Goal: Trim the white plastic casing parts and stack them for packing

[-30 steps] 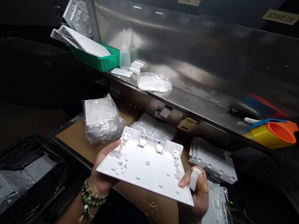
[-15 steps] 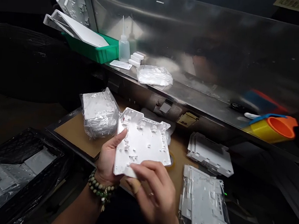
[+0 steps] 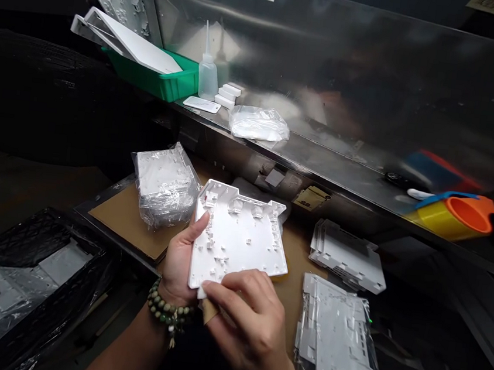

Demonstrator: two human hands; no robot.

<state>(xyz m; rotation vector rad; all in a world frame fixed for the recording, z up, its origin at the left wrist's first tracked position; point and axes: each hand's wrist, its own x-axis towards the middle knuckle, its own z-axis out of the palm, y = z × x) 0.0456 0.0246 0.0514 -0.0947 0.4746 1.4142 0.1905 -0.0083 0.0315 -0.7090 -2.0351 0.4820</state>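
My left hand (image 3: 179, 263) grips the left edge of a white plastic housing panel (image 3: 241, 243), its thumb over the top face. The panel is tilted toward me and shows small clips and raised ribs. My right hand (image 3: 251, 315) pinches a small soft-looking white piece (image 3: 201, 292) against the panel's lower left edge; its exact kind is hard to make out. A tan wrap (image 3: 209, 310) covers the tip of the right thumb. Beaded bracelets (image 3: 167, 309) circle my left wrist.
Bagged white panels (image 3: 165, 182) lie on cardboard (image 3: 128, 219) to the left, with more panels (image 3: 345, 254) and a bagged stack (image 3: 337, 336) at right. A lined crate (image 3: 49, 217) stands lower left. The metal shelf holds a green bin (image 3: 169, 85), squeeze bottle (image 3: 207, 78), white blocks (image 3: 226, 97) and tape rolls (image 3: 469, 214).
My right hand has slid the white piece left along the panel's lower edge, toward its corner. My left hand keeps the same hold on the panel.
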